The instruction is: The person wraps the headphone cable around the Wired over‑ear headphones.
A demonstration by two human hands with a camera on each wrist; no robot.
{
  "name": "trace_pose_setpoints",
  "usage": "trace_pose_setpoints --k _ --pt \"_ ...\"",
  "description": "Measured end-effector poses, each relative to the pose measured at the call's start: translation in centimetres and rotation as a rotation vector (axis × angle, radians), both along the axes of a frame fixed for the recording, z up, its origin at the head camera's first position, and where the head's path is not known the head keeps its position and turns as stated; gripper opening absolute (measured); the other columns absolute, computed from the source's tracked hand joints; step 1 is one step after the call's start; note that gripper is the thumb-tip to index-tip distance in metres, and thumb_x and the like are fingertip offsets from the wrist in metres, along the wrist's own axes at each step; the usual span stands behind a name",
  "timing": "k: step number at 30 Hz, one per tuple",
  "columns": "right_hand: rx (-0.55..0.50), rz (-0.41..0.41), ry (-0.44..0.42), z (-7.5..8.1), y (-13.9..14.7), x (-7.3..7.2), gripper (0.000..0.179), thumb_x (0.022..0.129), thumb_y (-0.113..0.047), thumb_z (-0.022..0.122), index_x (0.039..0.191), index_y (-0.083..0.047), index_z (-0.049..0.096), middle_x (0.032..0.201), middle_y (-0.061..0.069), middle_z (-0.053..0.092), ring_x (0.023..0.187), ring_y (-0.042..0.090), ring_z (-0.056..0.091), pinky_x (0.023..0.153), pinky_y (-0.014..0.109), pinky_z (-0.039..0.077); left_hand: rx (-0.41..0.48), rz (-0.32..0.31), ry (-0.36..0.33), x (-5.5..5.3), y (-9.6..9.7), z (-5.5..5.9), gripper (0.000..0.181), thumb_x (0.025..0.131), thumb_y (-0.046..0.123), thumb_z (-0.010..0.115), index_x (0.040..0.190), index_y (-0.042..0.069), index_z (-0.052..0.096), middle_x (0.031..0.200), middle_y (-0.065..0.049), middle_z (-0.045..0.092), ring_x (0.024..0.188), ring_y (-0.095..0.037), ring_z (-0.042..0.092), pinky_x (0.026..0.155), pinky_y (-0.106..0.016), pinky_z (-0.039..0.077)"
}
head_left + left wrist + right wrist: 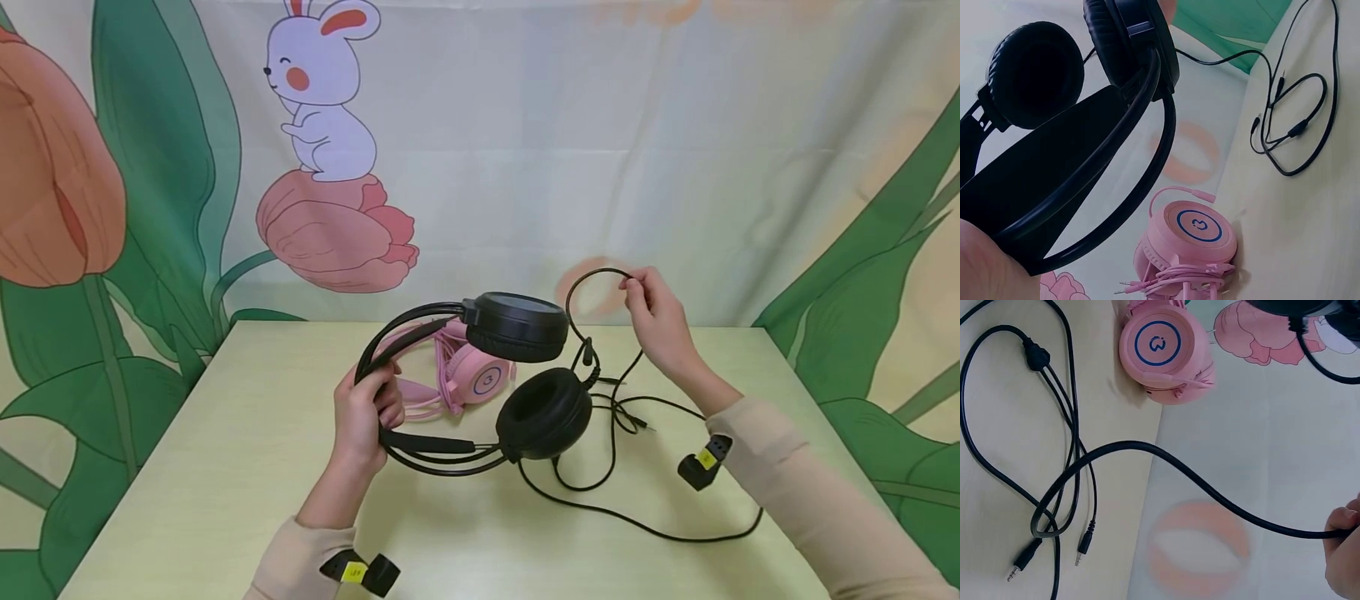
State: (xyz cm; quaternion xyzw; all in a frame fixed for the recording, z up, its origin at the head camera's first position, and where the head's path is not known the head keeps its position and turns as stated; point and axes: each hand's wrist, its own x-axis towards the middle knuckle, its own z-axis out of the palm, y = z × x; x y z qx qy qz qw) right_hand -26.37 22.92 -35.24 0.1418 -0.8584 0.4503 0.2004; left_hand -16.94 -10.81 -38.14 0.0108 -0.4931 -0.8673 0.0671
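Black over-ear headphones (pixel 543 414) are held up off the table, tilted on their side with both ear cups toward the right. My left hand (pixel 367 412) grips them by the headband. Between thumb and fingers my right hand (pixel 663 321) pinches the black headphone cable (pixel 1210 490), raised above the table at the right. Part of that cable loops loosely on the tabletop, where its splitter (pixel 1037 356) and two jack plugs (pixel 1085 542) show in the right wrist view. Behind the black pair lie pink headphones (pixel 480 375), their pink cord wrapped in a bundle.
A pale wooden table (pixel 225 467) carries everything. Its back edge meets a hanging cloth (pixel 525 167) printed with a rabbit, tulips and leaves. The slack black cable curves across the table's right half, below my right forearm.
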Motion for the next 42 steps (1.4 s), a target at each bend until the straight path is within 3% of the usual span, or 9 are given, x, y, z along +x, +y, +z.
trace_pose_setpoints --k 5,10,13,17,21,28,34,38,42 --pt "-0.088 -0.013 0.069 0.9 0.2 0.8 0.030 0.099 -0.028 0.032 0.106 -0.002 0.047 0.075 0.007 0.043 0.054 0.013 0.037 0.049 0.025 0.032 0.008 0.015 -0.030 -0.1 -0.1 -0.2 0.014 0.088 0.005 0.042 0.077 0.007 0.050 0.047 0.008 0.026 0.037 -0.002 0.020 0.041 -0.024 0.011" --pt "-0.117 0.081 0.189 1.6 0.1 1.9 0.022 0.099 -0.015 0.034 0.104 0.002 0.046 0.072 0.005 0.042 0.054 0.010 0.035 0.048 0.022 0.030 0.005 0.022 -0.053 -0.2 -0.2 -0.3 0.014 0.089 0.006 0.042 0.077 0.006 0.049 0.046 0.009 0.026 0.036 -0.002 0.020 0.041 -0.024 0.011" --pt "-0.052 0.165 0.344 1.9 -0.2 2.7 0.019 0.098 -0.011 0.037 0.101 0.003 0.050 0.071 0.004 0.043 0.053 0.006 0.032 0.049 0.021 0.028 -0.010 0.024 -0.071 -0.2 -0.2 -0.4 0.014 0.089 0.007 0.042 0.077 0.007 0.049 0.046 0.009 0.026 0.036 -0.002 0.021 0.042 -0.025 0.011" --pt "0.075 0.273 0.581 2.2 -1.0 3.7 0.026 0.097 -0.020 0.040 0.096 0.002 0.054 0.070 0.005 0.047 0.055 0.003 0.030 0.052 0.021 0.028 -0.025 0.025 -0.092 -0.2 -0.3 -0.5 0.013 0.090 0.007 0.042 0.078 0.007 0.048 0.046 0.008 0.026 0.035 -0.002 0.021 0.043 -0.026 0.011" --pt "0.166 0.351 0.715 2.5 -1.9 4.6 0.028 0.098 -0.024 0.041 0.093 -0.001 0.056 0.067 0.003 0.045 0.056 0.004 0.032 0.052 0.020 0.029 -0.031 0.034 -0.109 -0.3 -0.4 -0.7 0.012 0.089 0.007 0.042 0.079 0.007 0.048 0.045 0.008 0.026 0.035 -0.003 0.022 0.045 -0.028 0.010" --pt "0.283 0.425 0.756 3.0 -2.5 5.5 0.027 0.098 -0.023 0.040 0.090 -0.005 0.058 0.067 -0.001 0.043 0.056 0.006 0.035 0.052 0.020 0.032 -0.046 0.033 -0.136 -0.5 -0.6 -0.8 0.012 0.088 0.007 0.042 0.077 0.007 0.048 0.044 0.008 0.026 0.035 -0.003 0.022 0.042 -0.025 0.012" --pt "0.409 0.563 0.764 3.6 -3.2 6.0 0.024 0.096 -0.017 0.040 0.091 -0.008 0.061 0.068 -0.004 0.046 0.053 0.005 0.036 0.049 0.017 0.035 -0.069 0.028 -0.181 -0.9 -0.6 -0.5 0.010 0.088 0.008 0.043 0.078 0.007 0.046 0.044 0.009 0.025 0.035 -0.003 0.021 0.038 -0.021 0.015" --pt "0.527 0.634 0.768 4.0 -3.9 6.3 0.020 0.095 -0.016 0.043 0.092 -0.013 0.062 0.069 -0.008 0.044 0.053 0.002 0.034 0.046 0.013 0.029 -0.105 0.037 -0.212 -1.3 -0.5 -0.3 0.009 0.087 0.009 0.044 0.079 0.007 0.046 0.045 0.008 0.026 0.035 -0.004 0.022 0.036 -0.020 0.017" --pt "0.656 0.646 0.787 4.6 -4.7 6.8 0.021 0.096 -0.017 0.040 0.092 -0.017 0.060 0.070 -0.008 0.043 0.052 0.002 0.032 0.043 0.014 0.023 -0.147 0.046 -0.220 -1.8 -0.3 -0.3 0.008 0.086 0.008 0.046 0.078 0.008 0.047 0.046 0.007 0.028 0.037 -0.005 0.022 0.037 -0.020 0.018"
